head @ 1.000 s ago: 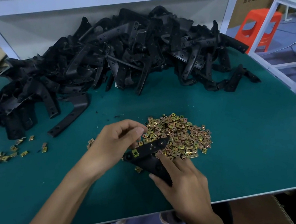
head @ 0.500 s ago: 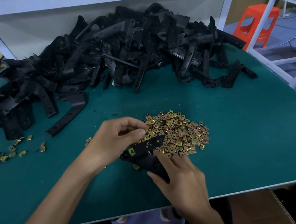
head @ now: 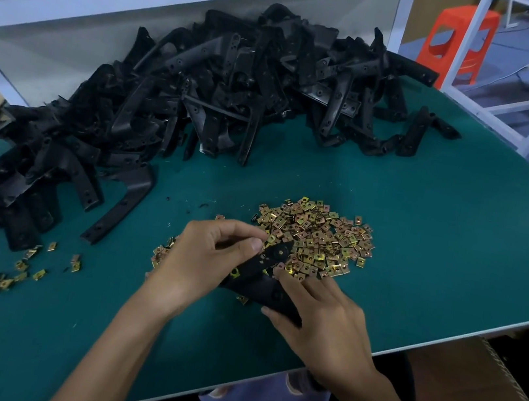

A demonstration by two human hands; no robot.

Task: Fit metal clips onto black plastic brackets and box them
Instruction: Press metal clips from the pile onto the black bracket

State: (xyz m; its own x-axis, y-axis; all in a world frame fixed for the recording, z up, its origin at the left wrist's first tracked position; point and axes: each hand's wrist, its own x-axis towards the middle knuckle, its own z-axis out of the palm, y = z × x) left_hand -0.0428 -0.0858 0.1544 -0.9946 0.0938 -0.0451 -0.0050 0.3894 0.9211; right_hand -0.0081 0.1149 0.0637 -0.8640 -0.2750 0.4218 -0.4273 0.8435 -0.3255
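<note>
Two hands are holding a black bracket (head: 273, 257) over the worktop (head: 435, 267), beside the clip heap (head: 317, 239).
The grip of the left hand (head: 202, 259) is pinching its upper arm; that of the right hand (head: 319, 320) is wrapping and hiding its lower end; both are staying unchanged.

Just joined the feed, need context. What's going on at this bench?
A person is fitting clips by hand. The left hand and right hand both hold one black bracket over the green table, at the near edge of the clip pile. One clip already sits on it. A large heap of brackets lies behind.
</note>
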